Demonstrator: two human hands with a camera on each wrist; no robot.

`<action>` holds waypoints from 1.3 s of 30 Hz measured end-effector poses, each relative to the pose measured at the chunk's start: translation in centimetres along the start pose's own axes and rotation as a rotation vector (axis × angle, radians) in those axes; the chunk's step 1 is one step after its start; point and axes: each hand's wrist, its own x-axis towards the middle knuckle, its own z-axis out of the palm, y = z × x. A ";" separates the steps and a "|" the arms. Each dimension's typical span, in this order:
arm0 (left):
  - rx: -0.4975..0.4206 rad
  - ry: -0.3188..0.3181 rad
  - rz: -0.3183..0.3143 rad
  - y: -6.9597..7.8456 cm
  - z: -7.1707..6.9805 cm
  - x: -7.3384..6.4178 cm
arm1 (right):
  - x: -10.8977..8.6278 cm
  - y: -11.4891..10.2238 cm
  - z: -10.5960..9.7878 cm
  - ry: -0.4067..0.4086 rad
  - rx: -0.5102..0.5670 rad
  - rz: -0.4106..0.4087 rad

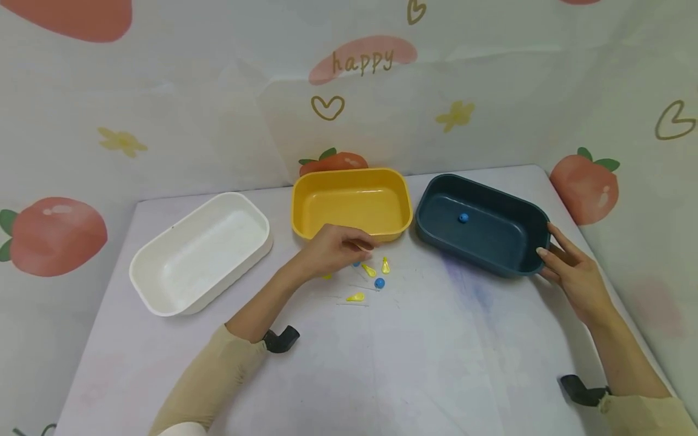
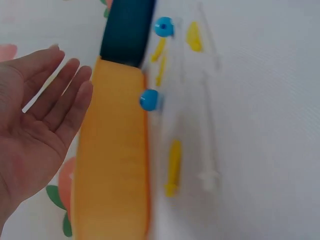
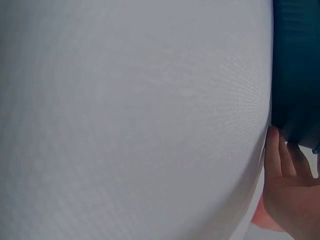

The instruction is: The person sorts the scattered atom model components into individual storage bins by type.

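My left hand (image 1: 339, 249) hovers over the small pieces in front of the yellow tub (image 1: 351, 175). Its fingers are loosely extended, and the left wrist view shows the palm with nothing in it. Below and around this hand lie blue round beads (image 1: 379, 283), several yellow drop-shaped pieces (image 1: 355, 297) and thin straight pins (image 1: 353, 304). At the right, my right hand (image 1: 579, 284) holds the end of the dark blue tub (image 1: 491, 200), thumb at the rim and fingers along the outer wall. One blue bead (image 1: 463, 218) sits inside that tub.
A white tub (image 1: 199, 251) stands slanted at the left of the table (image 1: 414, 375). The yellow tub is between it and the dark blue one, near the back edge. Behind the table hangs a printed cloth (image 1: 218, 103) with fruit, hearts and lettering.
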 end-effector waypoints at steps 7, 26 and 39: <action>0.007 -0.030 -0.048 -1.9 0.1 -0.8 | 0.0 0.1 -0.1 0.000 -0.016 0.004; 0.077 -0.042 -0.120 -4.5 1.0 -1.7 | -0.2 -0.2 0.0 -0.013 -0.013 0.024; 0.158 0.033 -0.137 -4.9 2.0 -1.4 | -0.2 -0.3 0.0 0.001 -0.023 0.028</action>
